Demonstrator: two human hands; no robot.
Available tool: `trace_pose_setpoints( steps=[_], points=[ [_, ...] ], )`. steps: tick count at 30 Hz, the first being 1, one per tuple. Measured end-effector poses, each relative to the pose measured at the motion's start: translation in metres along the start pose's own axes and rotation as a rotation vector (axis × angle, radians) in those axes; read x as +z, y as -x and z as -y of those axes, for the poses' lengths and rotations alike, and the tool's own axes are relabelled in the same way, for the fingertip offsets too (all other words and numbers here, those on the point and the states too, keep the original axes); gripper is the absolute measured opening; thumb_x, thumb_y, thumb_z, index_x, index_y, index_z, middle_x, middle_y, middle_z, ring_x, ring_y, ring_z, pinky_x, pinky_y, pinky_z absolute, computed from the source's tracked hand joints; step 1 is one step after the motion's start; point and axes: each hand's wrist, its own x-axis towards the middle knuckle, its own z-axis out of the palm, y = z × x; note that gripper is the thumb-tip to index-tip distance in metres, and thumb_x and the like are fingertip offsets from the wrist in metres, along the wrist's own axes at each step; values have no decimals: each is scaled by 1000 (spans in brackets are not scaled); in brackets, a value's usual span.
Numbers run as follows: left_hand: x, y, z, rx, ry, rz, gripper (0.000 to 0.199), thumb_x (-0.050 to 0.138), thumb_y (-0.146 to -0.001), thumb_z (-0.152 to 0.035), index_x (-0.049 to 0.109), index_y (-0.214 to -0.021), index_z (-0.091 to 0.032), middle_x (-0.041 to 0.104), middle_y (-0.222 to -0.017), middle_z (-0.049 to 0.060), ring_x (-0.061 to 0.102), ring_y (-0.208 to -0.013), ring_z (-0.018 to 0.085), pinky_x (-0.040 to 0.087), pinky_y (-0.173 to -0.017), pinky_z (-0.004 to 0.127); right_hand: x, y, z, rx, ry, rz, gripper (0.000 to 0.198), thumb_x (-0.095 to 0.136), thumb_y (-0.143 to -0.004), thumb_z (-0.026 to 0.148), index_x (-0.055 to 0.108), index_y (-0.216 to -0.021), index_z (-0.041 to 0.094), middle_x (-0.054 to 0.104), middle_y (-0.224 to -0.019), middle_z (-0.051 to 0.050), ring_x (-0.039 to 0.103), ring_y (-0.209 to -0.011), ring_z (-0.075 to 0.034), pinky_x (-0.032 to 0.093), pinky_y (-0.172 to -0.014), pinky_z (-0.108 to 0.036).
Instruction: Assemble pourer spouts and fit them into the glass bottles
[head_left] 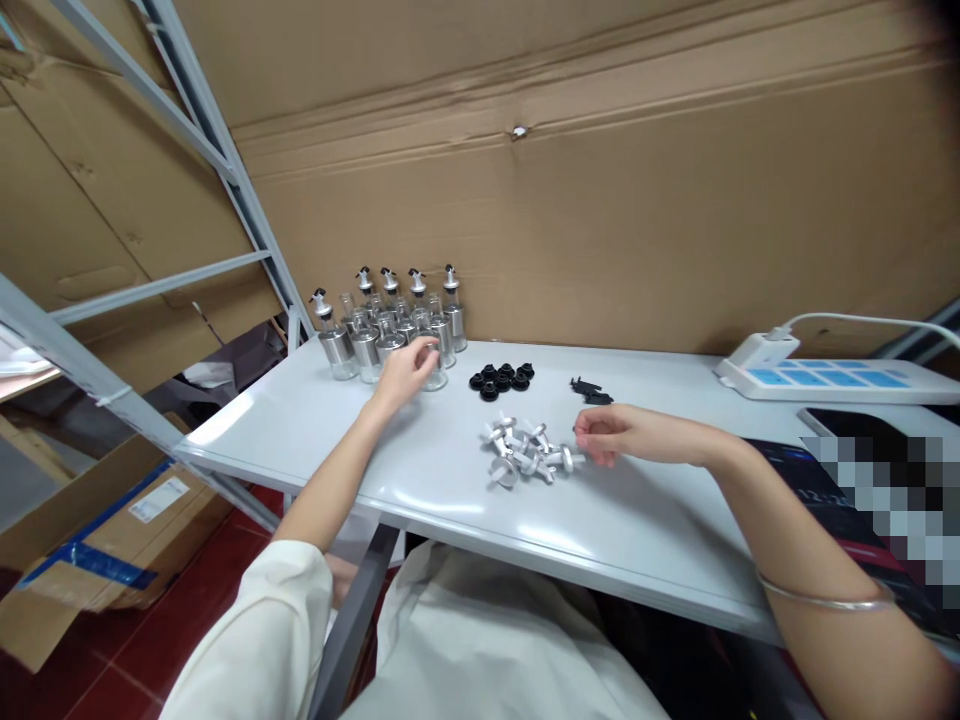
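My left hand (409, 373) is curled around the upper part of a glass bottle (435, 378) at the front right of the bottle group. Behind and left of it stand several glass bottles with steel sleeves (365, 345), some topped with silver-and-black pourers (322, 303). My right hand (609, 433) is closed in a pinch, with a tiny dark bit showing at its fingertips; its kind is too small to tell. Just left of that hand lies a pile of silver pourer tops (529, 455). Black stoppers (502, 380) and small black pieces (591, 391) rest farther back.
A white power strip (832, 382) with a plugged-in charger sits at the back right of the white table (450, 480). Near my right forearm lie a phone (832, 422) and a dark screen-like item (787, 480). Cardboard (600, 220) stands behind; a metal frame (247, 200) rises left.
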Motion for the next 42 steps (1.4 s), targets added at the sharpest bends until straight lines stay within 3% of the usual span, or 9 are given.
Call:
trace_pose_setpoints(
  steps=[5, 6, 8, 10, 12, 17, 21, 30, 42],
  points=[
    [-33, -18, 23, -39, 127, -737, 22, 45, -85, -19, 51, -107, -16, 60, -94, 4, 57, -88, 13, 44, -76, 22, -2, 2, 6, 3, 21, -82, 32, 53, -77, 51, 50, -78, 19, 58, -68, -1, 54, -66, -15, 41, -65, -28],
    [-42, -24, 33, -67, 124, -850, 26, 46, -84, -17, 48, -109, -16, 57, -103, 6, 56, -96, 14, 44, -81, 23, -2, 2, 7, 2, 23, -96, 33, 52, -77, 52, 50, -79, 19, 58, -68, -1, 54, -66, -15, 41, -65, -28],
    [-58, -35, 59, -169, 133, -953, 33, 47, -83, -15, 43, -115, -15, 50, -119, 10, 51, -109, 16, 42, -91, 26, -2, 2, 7, -3, 27, -111, 33, 51, -77, 52, 50, -80, 20, 58, -67, -1, 54, -67, -16, 40, -65, -28],
    [-71, -45, 87, -344, 186, -946, 42, 51, -80, -15, 38, -120, -13, 45, -128, 15, 48, -118, 18, 38, -99, 29, -2, 0, 6, -7, 30, -112, 32, 51, -78, 51, 50, -81, 20, 58, -67, -1, 54, -67, -16, 40, -65, -28],
    [-80, -54, 111, -495, 266, -808, 51, 59, -77, -19, 37, -122, -13, 44, -130, 16, 47, -120, 20, 35, -104, 33, -1, -1, 4, -6, 25, -108, 31, 51, -78, 50, 50, -81, 20, 58, -68, -1, 54, -67, -16, 40, -65, -28],
    [-84, -65, 139, -465, 284, -639, 36, 65, -73, -25, 52, -103, -9, 61, -99, 10, 62, -93, 19, 46, -90, 32, 0, -5, 0, -30, 26, -122, 30, 48, -80, 49, 50, -82, 20, 59, -69, -2, 54, -69, -16, 39, -64, -27],
    [-80, -63, 141, -416, 231, -607, 25, 56, -82, -31, 50, -99, -13, 60, -94, 7, 62, -79, 14, 49, -80, 29, 1, -7, -2, -25, 55, -145, 28, 47, -80, 48, 51, -83, 20, 60, -69, -2, 54, -68, -16, 39, -64, -28],
    [-74, -37, 137, -330, 27, -677, 25, 44, -90, -40, 44, -100, -18, 57, -80, 4, 60, -73, 17, 46, -76, 31, 4, -10, -3, -47, 49, -203, 23, 48, -76, 44, 52, -79, 21, 58, -65, -1, 54, -66, -17, 41, -62, -29],
    [-72, -58, 134, -274, 73, -734, 46, 31, -90, -58, 42, -110, -18, 50, -61, -4, 51, -47, 11, 40, -49, 21, 9, -16, -3, -72, 81, -239, 31, 42, -83, 52, 50, -79, 22, 56, -67, 0, 51, -66, -16, 41, -63, -28]
  ],
)
